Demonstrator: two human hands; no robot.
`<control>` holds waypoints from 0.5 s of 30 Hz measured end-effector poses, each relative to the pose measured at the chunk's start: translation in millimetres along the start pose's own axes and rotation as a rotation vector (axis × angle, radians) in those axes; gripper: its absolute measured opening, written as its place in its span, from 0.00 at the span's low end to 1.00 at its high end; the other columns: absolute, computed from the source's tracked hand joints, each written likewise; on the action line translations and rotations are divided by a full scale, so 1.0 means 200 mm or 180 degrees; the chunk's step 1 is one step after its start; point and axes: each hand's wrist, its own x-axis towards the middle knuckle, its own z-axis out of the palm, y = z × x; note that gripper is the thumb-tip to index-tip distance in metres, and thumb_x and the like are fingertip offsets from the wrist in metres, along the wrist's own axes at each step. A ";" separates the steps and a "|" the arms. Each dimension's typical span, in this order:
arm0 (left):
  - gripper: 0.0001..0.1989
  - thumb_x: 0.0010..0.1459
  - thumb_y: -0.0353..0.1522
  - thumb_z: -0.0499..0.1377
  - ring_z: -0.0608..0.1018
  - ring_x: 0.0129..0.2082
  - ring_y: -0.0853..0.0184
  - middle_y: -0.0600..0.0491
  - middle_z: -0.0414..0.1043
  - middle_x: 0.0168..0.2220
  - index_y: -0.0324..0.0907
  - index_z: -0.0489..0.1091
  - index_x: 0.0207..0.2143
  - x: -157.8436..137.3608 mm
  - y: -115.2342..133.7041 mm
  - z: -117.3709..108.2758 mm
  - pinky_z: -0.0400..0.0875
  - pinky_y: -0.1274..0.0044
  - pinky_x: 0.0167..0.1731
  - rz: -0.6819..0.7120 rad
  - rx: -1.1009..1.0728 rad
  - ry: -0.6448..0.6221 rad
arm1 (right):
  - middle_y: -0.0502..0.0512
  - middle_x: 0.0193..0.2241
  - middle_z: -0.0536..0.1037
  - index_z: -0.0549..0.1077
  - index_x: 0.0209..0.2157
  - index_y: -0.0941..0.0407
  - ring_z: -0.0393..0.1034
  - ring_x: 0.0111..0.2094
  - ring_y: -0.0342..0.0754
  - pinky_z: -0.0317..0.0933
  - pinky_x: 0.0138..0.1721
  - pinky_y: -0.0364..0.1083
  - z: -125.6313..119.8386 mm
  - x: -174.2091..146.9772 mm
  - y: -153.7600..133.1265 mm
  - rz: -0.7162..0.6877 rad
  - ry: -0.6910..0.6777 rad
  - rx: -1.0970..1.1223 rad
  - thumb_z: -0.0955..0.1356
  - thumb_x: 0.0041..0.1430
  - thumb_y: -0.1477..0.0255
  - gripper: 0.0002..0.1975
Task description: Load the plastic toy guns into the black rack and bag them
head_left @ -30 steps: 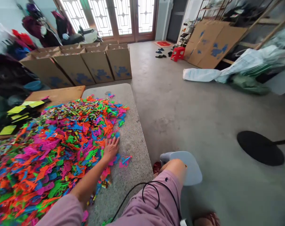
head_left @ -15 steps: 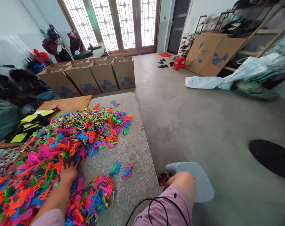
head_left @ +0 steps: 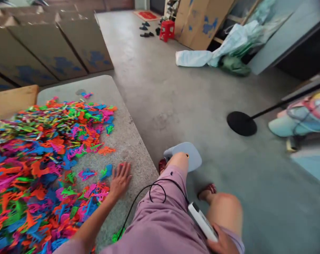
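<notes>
My left hand lies flat with fingers outstretched on the grey stone table, near its right edge. Beside its fingertips are a blue and green plastic piece and a pink and blue one. A big heap of small plastic toy pieces in pink, orange, blue and green covers the table to the left. Low by my thigh, my right hand is closed round the lower end of a slim white power bank. From its top a black cable loops across my lap.
Tall cardboard boxes stand behind the table, and a wooden board lies at its far left. A pale plastic stool is by my knee. A black round stand base and a red stool sit on the floor.
My left hand has left the heap and moved right to the table's edge. The view has turned right and down; my right hand with the power bank now shows.
</notes>
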 end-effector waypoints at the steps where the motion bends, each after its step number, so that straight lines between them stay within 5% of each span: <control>1: 0.29 0.67 0.39 0.45 0.51 0.72 0.52 0.46 0.56 0.70 0.42 0.57 0.69 -0.05 -0.05 0.00 0.44 0.55 0.69 -0.0167 -0.0004 0.0060 | 0.59 0.37 0.83 0.79 0.40 0.50 0.78 0.44 0.64 0.70 0.46 0.51 0.01 -0.02 0.01 0.0029 -0.0004 0.0035 0.64 0.35 0.61 0.27; 5: 0.33 0.66 0.37 0.38 0.52 0.71 0.43 0.32 0.59 0.66 0.29 0.54 0.69 -0.25 -0.36 -0.08 0.47 0.44 0.64 -0.1133 -0.0044 0.0307 | 0.57 0.37 0.83 0.76 0.41 0.52 0.78 0.39 0.61 0.69 0.40 0.49 0.03 -0.07 0.03 0.0047 -0.0170 0.0189 0.65 0.37 0.62 0.26; 8: 0.35 0.66 0.41 0.33 0.56 0.68 0.36 0.34 0.62 0.65 0.36 0.50 0.71 -0.33 -0.50 -0.20 0.55 0.40 0.57 -0.1694 -0.0118 0.0458 | 0.58 0.38 0.82 0.76 0.43 0.54 0.78 0.39 0.59 0.68 0.41 0.48 0.06 -0.09 0.04 0.0045 -0.0100 0.0223 0.64 0.38 0.63 0.26; 12: 0.33 0.63 0.46 0.35 0.62 0.65 0.37 0.49 0.71 0.58 0.58 0.47 0.70 -0.25 -0.45 -0.35 0.59 0.41 0.56 -0.1671 -0.0229 0.0670 | 0.58 0.40 0.83 0.76 0.45 0.54 0.78 0.42 0.60 0.68 0.43 0.48 0.11 -0.10 0.08 0.0033 -0.0152 0.0226 0.64 0.37 0.64 0.29; 15: 0.31 0.63 0.47 0.40 0.70 0.58 0.38 0.46 0.72 0.53 0.52 0.60 0.65 -0.05 -0.23 -0.40 0.63 0.44 0.55 -0.1347 -0.0388 0.0644 | 0.56 0.44 0.83 0.76 0.48 0.50 0.77 0.47 0.62 0.69 0.47 0.48 0.11 -0.10 0.11 0.0021 -0.0528 0.0264 0.67 0.36 0.66 0.31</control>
